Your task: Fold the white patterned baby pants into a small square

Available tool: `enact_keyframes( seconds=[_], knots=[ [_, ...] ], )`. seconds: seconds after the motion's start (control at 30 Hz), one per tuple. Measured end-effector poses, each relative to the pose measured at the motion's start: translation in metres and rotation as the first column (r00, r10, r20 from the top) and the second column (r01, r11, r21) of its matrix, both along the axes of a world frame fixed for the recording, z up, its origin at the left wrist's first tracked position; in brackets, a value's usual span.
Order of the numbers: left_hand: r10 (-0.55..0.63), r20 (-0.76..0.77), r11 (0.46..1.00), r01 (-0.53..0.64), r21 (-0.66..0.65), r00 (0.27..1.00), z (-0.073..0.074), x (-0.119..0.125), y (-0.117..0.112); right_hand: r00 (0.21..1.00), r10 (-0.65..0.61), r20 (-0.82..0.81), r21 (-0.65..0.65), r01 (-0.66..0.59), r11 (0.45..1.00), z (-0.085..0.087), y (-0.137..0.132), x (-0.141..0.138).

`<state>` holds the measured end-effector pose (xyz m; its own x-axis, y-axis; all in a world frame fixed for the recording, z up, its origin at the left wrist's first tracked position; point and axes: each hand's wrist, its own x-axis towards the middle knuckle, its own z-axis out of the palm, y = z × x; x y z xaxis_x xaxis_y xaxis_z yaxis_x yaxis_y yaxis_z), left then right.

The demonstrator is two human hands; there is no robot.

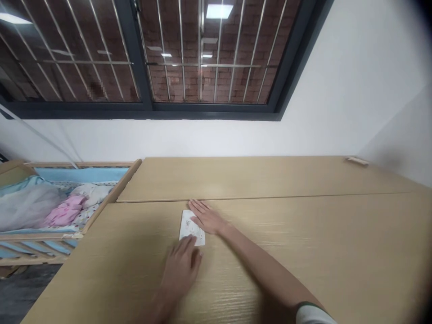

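Observation:
A flat white packet (187, 226) with small faint printing lies on the wooden board. What is in it, if anything, I cannot make out. My right hand (206, 218) rests flat on the wood beside its upper right edge, fingers stretched toward the seam and thumb over the packet. At the packet's near edge is my left hand (182, 261), palm down, its fingertips on or just above the packet and its thumb apart. Neither hand is closed round anything.
The wide wooden surface (303, 243) has a seam running across it. To the left stands a wooden crib (111, 191) with blue lining, a pink cloth (65, 210) and bedding. A small wooden strip (357, 160) lies at the back right. Behind is a barred window (216, 111).

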<state>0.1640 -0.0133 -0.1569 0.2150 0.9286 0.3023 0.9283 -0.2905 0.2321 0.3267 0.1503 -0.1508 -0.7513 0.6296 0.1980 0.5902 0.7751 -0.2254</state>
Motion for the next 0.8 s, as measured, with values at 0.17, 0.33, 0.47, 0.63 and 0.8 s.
enact_keyframes(
  seconds=[0.17, 0.33, 0.47, 0.63, 0.8],
  knots=[
    [0.262, -0.077, 0.935, -0.273, -0.229, 0.962, 0.02, -0.03, 0.044, 0.971, -0.231, -0.06, 0.1, 0.236, 0.967, 0.008, -0.022, -0.005],
    [0.189, -0.042, 0.925, -0.192, -0.328, 0.981, 0.018, -0.03, 0.067, 0.919, -0.375, -0.123, -0.065, 0.37, 0.927, 0.014, -0.039, -0.012],
    [0.127, 0.033, 0.911, -0.103, -0.399, 0.991, 0.017, -0.037, 0.057, 0.886, -0.451, -0.107, -0.178, 0.429, 0.886, 0.021, -0.065, -0.019],
    [0.071, 0.161, 0.876, 0.015, -0.481, 0.984, 0.017, -0.084, 0.002, 0.917, -0.389, -0.093, -0.376, 0.329, 0.866, 0.029, -0.126, -0.044],
    [0.274, 0.149, 0.788, -0.133, -0.601, 0.95, 0.041, -0.15, -0.085, 0.954, -0.144, -0.263, -0.543, -0.023, 0.839, 0.036, -0.193, -0.088]
  ],
)
